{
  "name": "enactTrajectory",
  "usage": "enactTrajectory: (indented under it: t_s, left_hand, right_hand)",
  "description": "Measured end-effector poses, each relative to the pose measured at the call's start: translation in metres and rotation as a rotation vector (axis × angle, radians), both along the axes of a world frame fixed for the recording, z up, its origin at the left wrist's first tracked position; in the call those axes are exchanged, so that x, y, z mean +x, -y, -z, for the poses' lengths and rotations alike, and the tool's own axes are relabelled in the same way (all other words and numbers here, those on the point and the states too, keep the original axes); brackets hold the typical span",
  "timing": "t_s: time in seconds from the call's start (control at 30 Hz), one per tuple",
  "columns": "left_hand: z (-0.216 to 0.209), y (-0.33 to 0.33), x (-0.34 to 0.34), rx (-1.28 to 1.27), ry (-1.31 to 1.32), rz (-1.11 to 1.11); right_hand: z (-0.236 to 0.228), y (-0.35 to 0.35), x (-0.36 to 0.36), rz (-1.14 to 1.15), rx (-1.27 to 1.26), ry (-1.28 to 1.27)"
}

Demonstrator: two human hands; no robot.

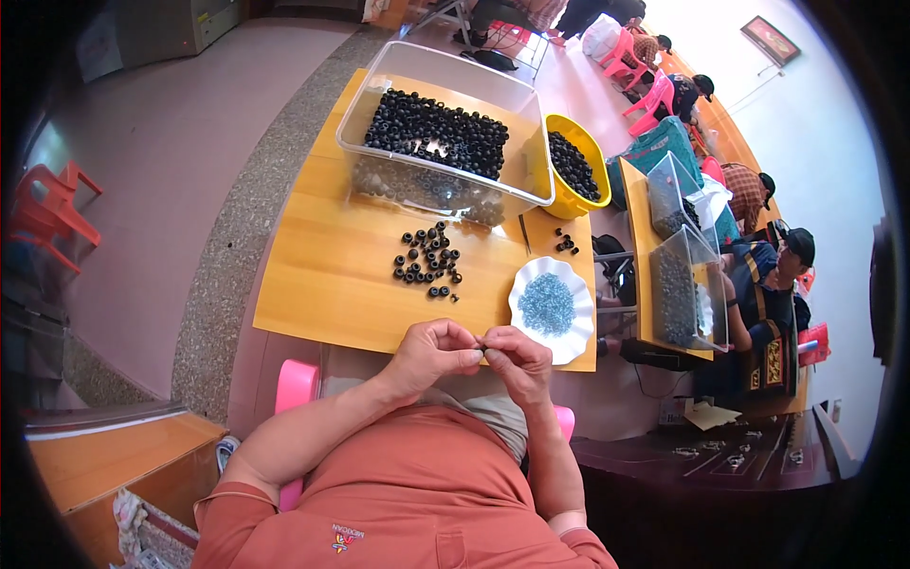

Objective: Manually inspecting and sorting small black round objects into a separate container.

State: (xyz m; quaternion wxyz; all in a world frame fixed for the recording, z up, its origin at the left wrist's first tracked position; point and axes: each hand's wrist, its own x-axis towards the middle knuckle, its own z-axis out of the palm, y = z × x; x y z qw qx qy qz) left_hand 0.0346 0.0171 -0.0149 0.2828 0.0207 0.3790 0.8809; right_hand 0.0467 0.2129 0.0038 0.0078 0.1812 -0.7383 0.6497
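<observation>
My left hand (431,360) and my right hand (520,368) meet at the table's near edge. Thumb and fingertips of both are pinched around a small dark piece (483,347), mostly covered by the fingers. Beyond my left hand lies a loose group of round black bead-like parts (413,275) with holes in them. A white scalloped plate (574,353) stands just past my right hand, with a heap of tiny clear-blue pieces (547,303) on it. Several smaller black parts (566,241) lie behind the plate, beside a thin dark tool (525,233).
A clear plastic bin (355,142) of black parts fills the back of the wooden table (313,275). Against its right side stands a yellow bowl (597,156), also holding black parts. Farther right, a person (773,284) sits by another table with clear bins (675,294).
</observation>
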Motion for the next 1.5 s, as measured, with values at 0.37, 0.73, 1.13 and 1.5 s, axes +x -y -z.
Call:
enactTrajectory:
  t_s: [0.37, 0.73, 1.13, 1.5]
  left_hand:
    - [0.001, 0.001, -0.001, 0.025, 0.034, -0.012]
    - [0.001, 0.001, 0.001, 0.0, -0.008, -0.046]
    - [-0.003, -0.001, 0.003, 0.048, -0.009, -0.099]
    - [-0.004, -0.002, 0.004, -0.031, 0.005, -0.164]
  right_hand:
    - [-0.01, 0.009, 0.007, 0.121, 0.316, -0.313]
    - [-0.012, 0.015, 0.009, 0.203, 0.56, -0.564]
    - [-0.002, 0.017, 0.009, 0.194, 0.431, -0.355]
    - [-0.006, 0.038, 0.011, 0.338, 0.474, -0.472]
